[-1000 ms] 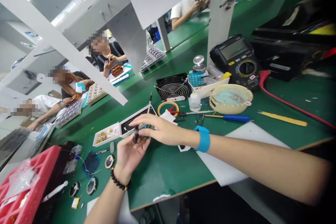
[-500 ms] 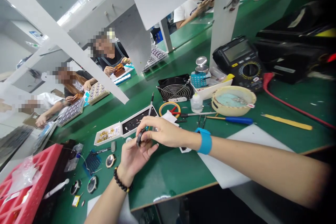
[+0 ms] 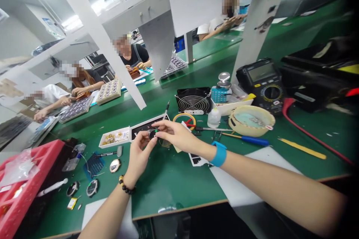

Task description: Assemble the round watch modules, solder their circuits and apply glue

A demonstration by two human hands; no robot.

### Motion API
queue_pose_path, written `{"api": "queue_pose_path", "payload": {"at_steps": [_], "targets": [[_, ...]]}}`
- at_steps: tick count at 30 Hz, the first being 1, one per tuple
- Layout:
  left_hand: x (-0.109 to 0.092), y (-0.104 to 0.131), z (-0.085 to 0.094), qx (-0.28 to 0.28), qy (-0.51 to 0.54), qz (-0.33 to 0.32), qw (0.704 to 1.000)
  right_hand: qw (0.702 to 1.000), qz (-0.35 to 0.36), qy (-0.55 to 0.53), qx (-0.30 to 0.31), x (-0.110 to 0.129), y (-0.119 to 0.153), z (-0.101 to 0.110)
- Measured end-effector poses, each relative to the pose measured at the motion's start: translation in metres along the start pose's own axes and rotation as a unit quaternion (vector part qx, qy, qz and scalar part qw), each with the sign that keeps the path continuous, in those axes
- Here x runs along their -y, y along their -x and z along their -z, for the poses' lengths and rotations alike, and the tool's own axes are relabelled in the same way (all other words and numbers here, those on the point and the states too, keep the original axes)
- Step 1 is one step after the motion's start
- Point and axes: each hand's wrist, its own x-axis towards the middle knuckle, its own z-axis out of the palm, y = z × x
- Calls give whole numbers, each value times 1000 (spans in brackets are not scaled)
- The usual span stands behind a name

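Note:
Between both hands, above the green bench, is a round black smartwatch case (image 3: 153,134) with a small green spot on its face. My left hand (image 3: 141,154), with a beaded bracelet, grips it from the left with fingers and thumb. From the right, my right hand (image 3: 181,135), wearing a blue wrist strap, pinches its other edge. Left of my hands lies a gold-rimmed watch case (image 3: 114,165). Two more watch cases, one silver-rimmed (image 3: 92,188) and one dark-faced (image 3: 73,189), rest nearer the front. Beside them is a small yellow-ended battery (image 3: 72,203).
A white box of small gold parts (image 3: 114,138) stands behind my hands. To the right are a fan (image 3: 193,101), a bottle (image 3: 214,118), a cream bowl (image 3: 252,121), a blue screwdriver (image 3: 254,140) and a multimeter (image 3: 262,84). A red foam tray (image 3: 42,160) stands left. Co-workers sit opposite.
The watch case has turned, so its face with the green spot now shows. My left fingers have closed around its left side. The camera view has shifted a little.

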Motion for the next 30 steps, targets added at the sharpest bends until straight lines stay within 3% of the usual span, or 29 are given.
{"api": "queue_pose_path", "payload": {"at_steps": [3,11,18,30], "targets": [[-2,3,-4,-7,-52,-50,997,1000,-9,-21,-9,-4,-2,0],[-5,1,-2,1,-142,-101,985,998,-45,-36,10,-7,1,-3],[4,-1,4,-53,-195,-89,975,992,24,123,2,2,12,-8],[8,-1,6,-65,-163,-72,982,998,2,65,4,-1,14,-14]]}}
